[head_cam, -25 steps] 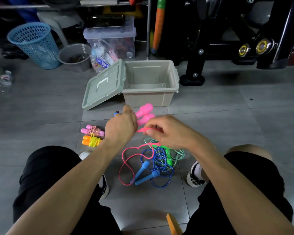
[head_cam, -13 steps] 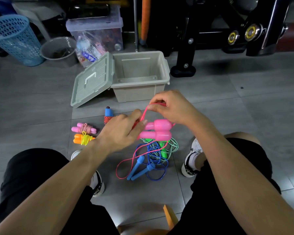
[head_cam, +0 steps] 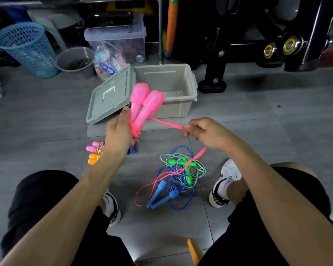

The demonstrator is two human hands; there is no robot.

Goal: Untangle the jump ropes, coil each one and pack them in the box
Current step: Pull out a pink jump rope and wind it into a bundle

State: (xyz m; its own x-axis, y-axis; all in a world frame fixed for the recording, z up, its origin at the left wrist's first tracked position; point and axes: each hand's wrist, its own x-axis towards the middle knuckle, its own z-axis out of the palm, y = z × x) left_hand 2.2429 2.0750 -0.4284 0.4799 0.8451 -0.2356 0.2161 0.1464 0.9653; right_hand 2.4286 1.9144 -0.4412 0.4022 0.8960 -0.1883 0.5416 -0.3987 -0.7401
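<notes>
Looks like a home gym or storeroom: grey tiled floor (head_cam: 277,121), black exercise machine (head_cam: 258,35) upper right, blue basket (head_cam: 25,48) and cluttered clear bin (head_cam: 119,45) upper left.

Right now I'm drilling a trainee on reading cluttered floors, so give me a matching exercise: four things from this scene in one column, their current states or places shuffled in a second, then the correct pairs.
Things
1. pink handles
2. blue handles
3. beige box
4. orange-handled rope

States
A. open, nothing visible inside
B. held upright together in the left hand
C. lying on the floor in the tangled pile
D. already coiled, on the floor by the left forearm

Pairs: 1-B, 2-C, 3-A, 4-D

The right hand pinches the pink cord.
</notes>
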